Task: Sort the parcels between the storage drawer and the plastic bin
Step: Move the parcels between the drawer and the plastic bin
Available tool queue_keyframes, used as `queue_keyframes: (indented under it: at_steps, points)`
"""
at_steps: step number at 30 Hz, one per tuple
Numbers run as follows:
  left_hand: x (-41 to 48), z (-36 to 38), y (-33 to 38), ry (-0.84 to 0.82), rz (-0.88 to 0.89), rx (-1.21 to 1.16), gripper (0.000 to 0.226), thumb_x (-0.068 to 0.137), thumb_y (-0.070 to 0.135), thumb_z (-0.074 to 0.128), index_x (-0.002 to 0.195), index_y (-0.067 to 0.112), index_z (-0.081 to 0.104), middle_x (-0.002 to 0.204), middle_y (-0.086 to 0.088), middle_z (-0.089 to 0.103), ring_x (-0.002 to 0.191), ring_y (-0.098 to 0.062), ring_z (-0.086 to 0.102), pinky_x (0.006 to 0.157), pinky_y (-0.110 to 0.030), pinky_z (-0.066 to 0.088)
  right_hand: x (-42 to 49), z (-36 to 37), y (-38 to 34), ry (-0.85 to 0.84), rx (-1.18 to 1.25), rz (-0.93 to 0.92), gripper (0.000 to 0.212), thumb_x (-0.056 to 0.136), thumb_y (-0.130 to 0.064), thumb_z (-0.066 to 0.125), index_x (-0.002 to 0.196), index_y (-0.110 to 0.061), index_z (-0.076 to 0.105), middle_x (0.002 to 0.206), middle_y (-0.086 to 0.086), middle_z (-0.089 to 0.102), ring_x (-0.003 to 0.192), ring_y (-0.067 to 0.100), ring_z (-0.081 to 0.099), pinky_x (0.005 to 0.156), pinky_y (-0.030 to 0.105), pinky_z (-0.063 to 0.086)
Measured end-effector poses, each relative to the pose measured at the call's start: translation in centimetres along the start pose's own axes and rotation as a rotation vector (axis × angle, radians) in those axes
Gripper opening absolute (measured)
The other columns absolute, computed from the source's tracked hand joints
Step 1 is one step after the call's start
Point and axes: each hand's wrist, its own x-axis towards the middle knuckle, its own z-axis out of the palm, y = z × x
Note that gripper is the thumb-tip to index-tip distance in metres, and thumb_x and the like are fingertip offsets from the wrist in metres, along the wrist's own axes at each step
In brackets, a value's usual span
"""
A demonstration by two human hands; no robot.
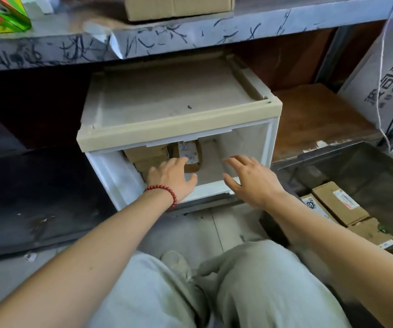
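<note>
A white storage drawer unit [179, 136] with a beige top rim sits under a shelf, its front open. Inside lie brown cardboard parcels [143, 155], and one brown parcel with a white label [192, 152] lies in the middle. My left hand [170, 178], with a red bead bracelet at the wrist, reaches into the opening, fingers spread over the parcels and holding nothing. At the right side of the opening my right hand [249, 178] hovers open and empty. The dark plastic bin [368, 166] stands on the floor to the right with several labelled cardboard parcels [337, 202] inside.
A grey scribbled shelf edge [167, 36] overhangs the drawer unit, with a cardboard box [179, 5] on top. A large grey printed carton [384, 74] stands at the right. My knees in light trousers [238, 292] fill the foreground over a tiled floor.
</note>
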Motion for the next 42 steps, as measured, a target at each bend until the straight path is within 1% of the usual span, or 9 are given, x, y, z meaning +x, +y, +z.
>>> queue_keyframes:
  at_steps: [6,17,21,25,30,33,37,39,42]
  points:
    - [5.6,4.2,-2.7,-0.059,-0.032,-0.019,0.059,0.095,0.050,0.040,0.147,0.026,0.028,0.150,-0.004,0.036,0.130,-0.028,0.044,0.100,-0.039,0.042,6.8,3.5,0.7,-0.052,-0.011,-0.030,0.048,0.100,-0.045,0.036,0.141,-0.021,0.040,0.143,0.002,0.042,0.125,0.024,0.045,0.091,0.038,0.045]
    - [16.1,16.0,-4.6,-0.111,-0.041,-0.027,0.067,0.094,0.045,0.045,0.150,0.034,0.010,0.157,-0.011,0.008,0.131,-0.040,0.038,0.102,-0.048,0.043,17.6,15.2,4.5,-0.286,-0.078,-0.033,0.057,0.099,-0.046,0.038,0.151,-0.030,0.019,0.147,0.008,0.034,0.130,0.031,0.040,0.097,0.042,0.040]
    - [20.0,18.4,-6.0,-0.097,-0.155,-0.093,0.069,0.097,0.047,0.038,0.153,0.025,0.002,0.157,-0.017,0.013,0.136,-0.040,0.032,0.109,-0.046,0.036,20.3,17.5,6.5,-0.274,0.030,0.058,0.066,0.098,-0.045,0.042,0.153,-0.027,0.009,0.150,0.010,0.033,0.134,0.031,0.037,0.103,0.045,0.036]
    - [21.0,19.0,-6.3,-0.016,-0.228,-0.077,0.074,0.097,0.049,0.040,0.153,0.019,0.002,0.150,-0.021,0.027,0.127,-0.040,0.043,0.101,-0.046,0.041,21.5,19.4,7.6,-0.356,0.136,0.103,0.075,0.098,-0.041,0.048,0.155,-0.022,0.003,0.156,0.008,0.026,0.140,0.029,0.033,0.112,0.039,0.032]
    - [20.6,18.3,-4.7,-0.014,-0.260,-0.110,0.078,0.095,0.051,0.045,0.151,0.007,0.012,0.153,-0.016,0.022,0.130,-0.036,0.040,0.101,-0.041,0.038,22.4,20.7,5.9,-0.326,0.393,0.197,0.077,0.091,-0.035,0.061,0.150,-0.012,0.019,0.148,0.011,0.037,0.134,0.028,0.040,0.105,0.030,0.035]
    - [21.5,19.4,-4.8,-0.083,-0.338,-0.384,0.069,0.093,0.047,0.051,0.147,0.011,0.026,0.146,-0.014,0.036,0.131,-0.032,0.041,0.104,-0.037,0.037,22.5,20.3,5.1,-0.349,0.493,0.348,0.064,0.094,-0.037,0.056,0.145,-0.007,0.031,0.144,0.012,0.043,0.133,0.028,0.041,0.105,0.030,0.035]
    - [21.2,19.0,-3.9,-0.095,-0.366,-0.621,0.066,0.094,0.031,0.055,0.149,0.014,0.023,0.143,-0.009,0.045,0.131,-0.028,0.044,0.108,-0.036,0.038,21.9,18.6,5.3,-0.479,0.794,0.516,0.054,0.096,-0.035,0.057,0.142,-0.012,0.040,0.149,0.006,0.041,0.136,0.023,0.037,0.106,0.028,0.029]
    - [20.9,18.2,-3.4,-0.106,-0.354,-0.591,0.063,0.096,0.028,0.053,0.149,0.014,0.022,0.141,-0.009,0.047,0.128,-0.028,0.046,0.105,-0.036,0.041,21.3,17.9,5.5,-0.506,0.815,0.562,0.036,0.097,-0.032,0.054,0.129,-0.018,0.048,0.140,0.007,0.049,0.119,0.021,0.051,0.106,0.031,0.036]
    - [19.8,16.4,-2.4,-0.118,-0.325,-0.538,0.058,0.095,0.029,0.054,0.145,0.013,0.029,0.140,-0.009,0.048,0.127,-0.028,0.047,0.103,-0.035,0.042,20.0,16.2,4.7,-0.525,0.874,0.629,0.010,0.099,-0.027,0.051,0.104,-0.019,0.050,0.107,0.005,0.056,0.088,0.016,0.057,0.087,0.029,0.049]
